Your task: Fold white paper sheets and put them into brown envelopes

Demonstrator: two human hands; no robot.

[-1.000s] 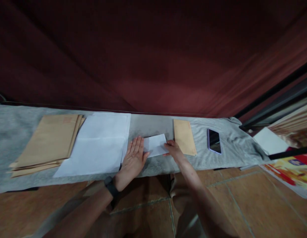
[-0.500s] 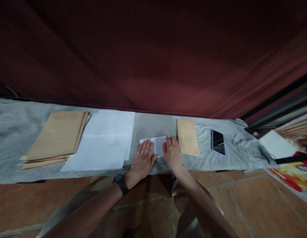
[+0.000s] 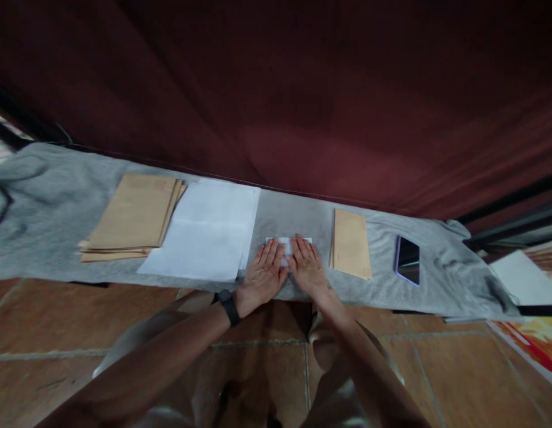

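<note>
A small folded white paper (image 3: pixel 287 242) lies on the grey cloth (image 3: pixel 44 202) covering a low bench. My left hand (image 3: pixel 262 274) and my right hand (image 3: pixel 308 266) both lie flat on it, fingers stretched out side by side, so only its far edge shows. A black band sits on my left wrist. Left of my hands lies a stack of white sheets (image 3: pixel 209 229). A single brown envelope (image 3: pixel 351 244) lies just right of my right hand.
A pile of brown envelopes (image 3: pixel 133 217) lies at the left of the cloth. A phone (image 3: pixel 408 260) with a purple edge lies face up at the right. A dark red curtain (image 3: pixel 276 89) hangs behind the bench. Brown floor tiles and my knees are below.
The white paper has been folded smaller. My hands came together and now press flat on it; earlier my right hand held its edge. The camera view has shifted.
</note>
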